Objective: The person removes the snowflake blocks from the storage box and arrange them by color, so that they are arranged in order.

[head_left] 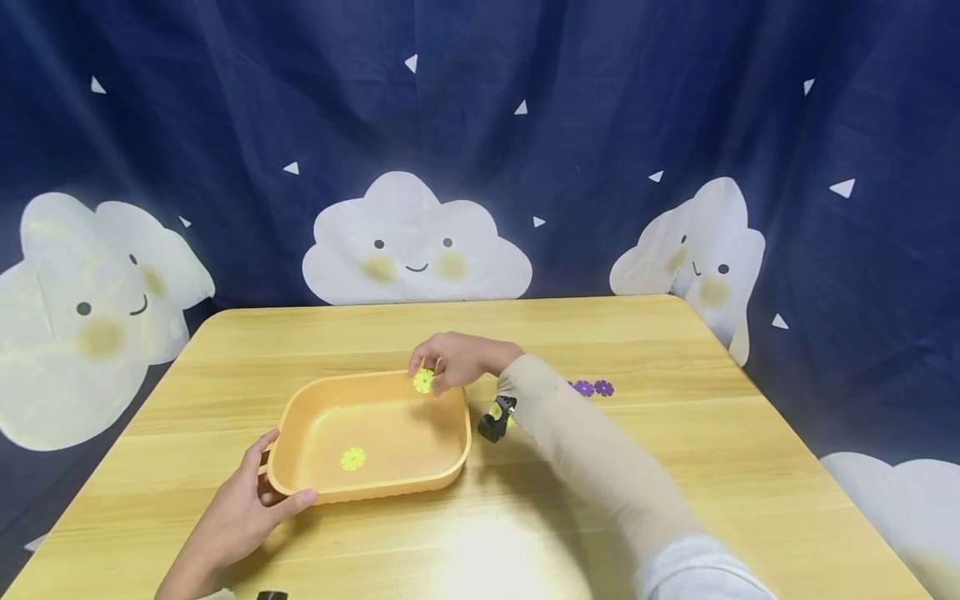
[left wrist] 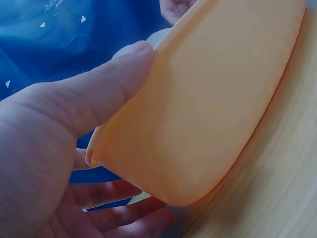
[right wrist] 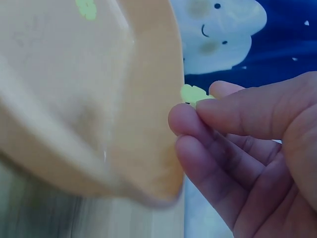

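Note:
My left hand [head_left: 243, 508] grips the left end of an orange plastic basin [head_left: 375, 490], its thumb over the rim and its fingers around the handle side. In the left wrist view the basin's outer wall [left wrist: 213, 99] fills much of the picture. Between thumb and fingers, my right hand [head_left: 468, 357] pinches a yellow flower-shaped plastic disc [head_left: 423, 381] over the basin's back right corner. The right wrist view shows that disc's edge [right wrist: 194, 93] at the fingertips. Another yellow disc [head_left: 352, 458] lies flat on the basin floor.
Several purple flower-shaped discs [head_left: 603, 388] lie on the wooden table [head_left: 712, 467], partly behind my right sleeve [head_left: 592, 450]. Yellow shows beside the black wrist camera [head_left: 492, 427], mostly covered by it. A dark blue curtain [head_left: 585, 150] with clouds hangs behind the table's far edge.

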Available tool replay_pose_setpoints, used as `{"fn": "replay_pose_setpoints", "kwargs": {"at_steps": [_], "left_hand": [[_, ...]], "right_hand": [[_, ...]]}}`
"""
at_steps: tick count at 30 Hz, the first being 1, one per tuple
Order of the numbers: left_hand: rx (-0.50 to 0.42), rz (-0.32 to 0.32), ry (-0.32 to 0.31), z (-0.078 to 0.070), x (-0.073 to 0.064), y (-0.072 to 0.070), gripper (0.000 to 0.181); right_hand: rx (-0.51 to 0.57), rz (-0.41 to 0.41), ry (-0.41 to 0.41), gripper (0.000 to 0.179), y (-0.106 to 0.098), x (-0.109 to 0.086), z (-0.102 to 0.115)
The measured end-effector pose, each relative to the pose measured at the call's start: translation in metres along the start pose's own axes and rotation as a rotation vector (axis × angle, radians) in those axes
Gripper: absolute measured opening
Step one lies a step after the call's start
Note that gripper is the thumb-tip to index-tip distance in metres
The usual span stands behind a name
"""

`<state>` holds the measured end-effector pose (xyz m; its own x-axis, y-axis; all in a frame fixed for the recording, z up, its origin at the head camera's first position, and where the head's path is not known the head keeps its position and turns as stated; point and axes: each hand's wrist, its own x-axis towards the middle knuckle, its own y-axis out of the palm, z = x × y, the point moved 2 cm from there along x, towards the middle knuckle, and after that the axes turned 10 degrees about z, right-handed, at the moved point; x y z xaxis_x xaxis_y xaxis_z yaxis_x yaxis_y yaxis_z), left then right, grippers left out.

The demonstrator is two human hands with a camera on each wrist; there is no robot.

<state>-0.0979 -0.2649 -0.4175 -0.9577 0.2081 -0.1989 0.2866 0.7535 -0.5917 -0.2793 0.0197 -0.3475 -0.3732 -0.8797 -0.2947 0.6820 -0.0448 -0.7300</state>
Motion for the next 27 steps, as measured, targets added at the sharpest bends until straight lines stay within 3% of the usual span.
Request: {"fn": "replay_pose_setpoints", "kwargs": {"at_steps": [13,27], "left_hand": [[-0.016,-0.007,0.007,0.0,-0.002,0.001,0.104],[-0.04,0.002,0.014,0.001,-0.001,0.001,0.105]], "right_hand": [[0.079,-0.113,0.032,0.035,0.0,-0.048,-0.033],[0.195,-0.198,0.179,0.038,0.016,-0.102,-0.075]]}}
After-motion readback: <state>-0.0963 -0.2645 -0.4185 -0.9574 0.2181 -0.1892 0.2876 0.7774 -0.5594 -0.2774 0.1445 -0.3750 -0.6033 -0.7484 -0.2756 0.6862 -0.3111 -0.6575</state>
